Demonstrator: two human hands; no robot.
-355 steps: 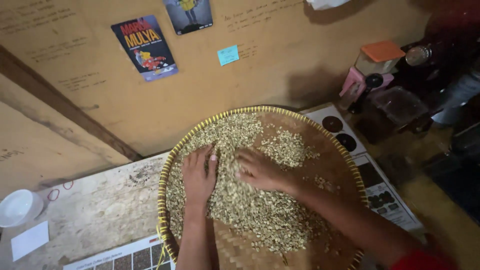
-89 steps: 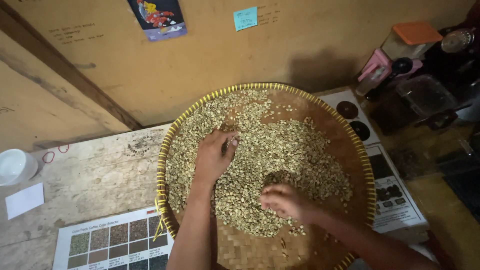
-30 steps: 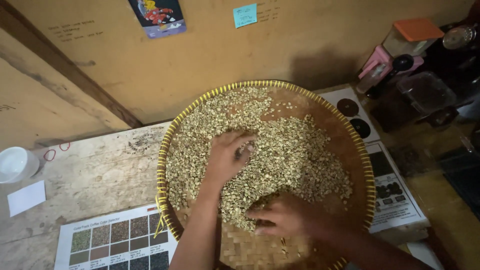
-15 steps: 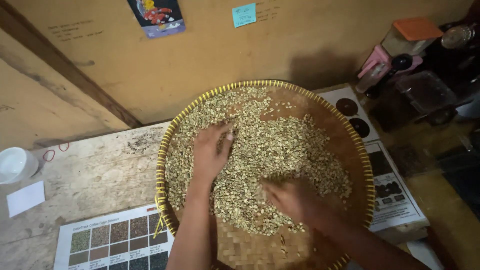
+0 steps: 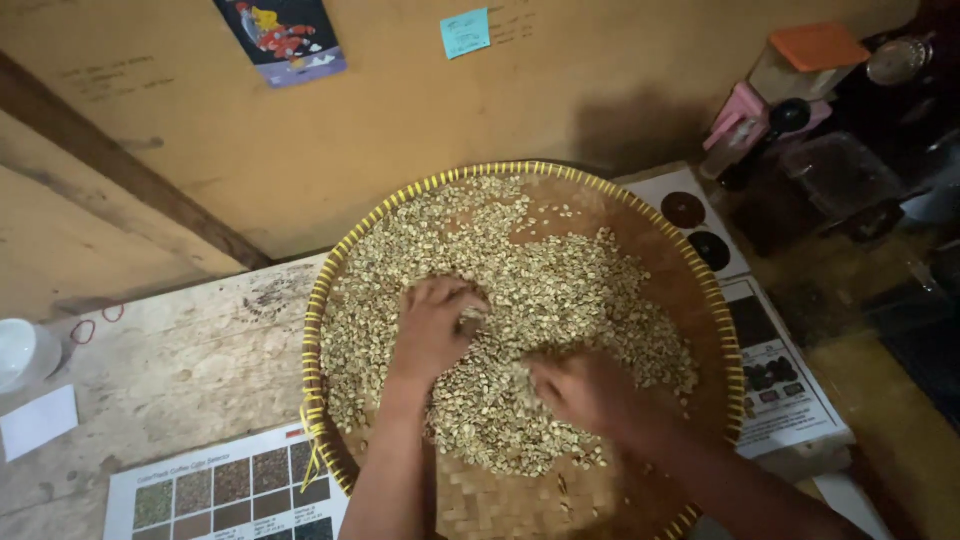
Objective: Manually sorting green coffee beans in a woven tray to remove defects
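Observation:
A round woven bamboo tray (image 5: 716, 316) with a yellow rim lies on a worn wooden table (image 5: 190, 370). Pale green beans (image 5: 560, 290) cover most of its floor. My left hand (image 5: 432, 325) rests palm down in the beans near the tray's middle, fingers curled into them. My right hand (image 5: 578, 388) lies lower and to the right, fingers pushed into the near edge of the heap. Whether either hand grips any beans is hidden. The near part of the tray shows bare weave.
A printed chart of colour squares (image 5: 230, 490) lies left of the tray, and more printed sheets (image 5: 775, 375) lie under its right side. A white bowl (image 5: 18, 350) and a white card (image 5: 38, 420) sit far left. A pink machine with an orange lid (image 5: 775, 85) stands back right.
My left hand has slid down and right through the beans and curled its fingers. My right hand has stayed at the near edge of the heap. The view has shifted slightly.

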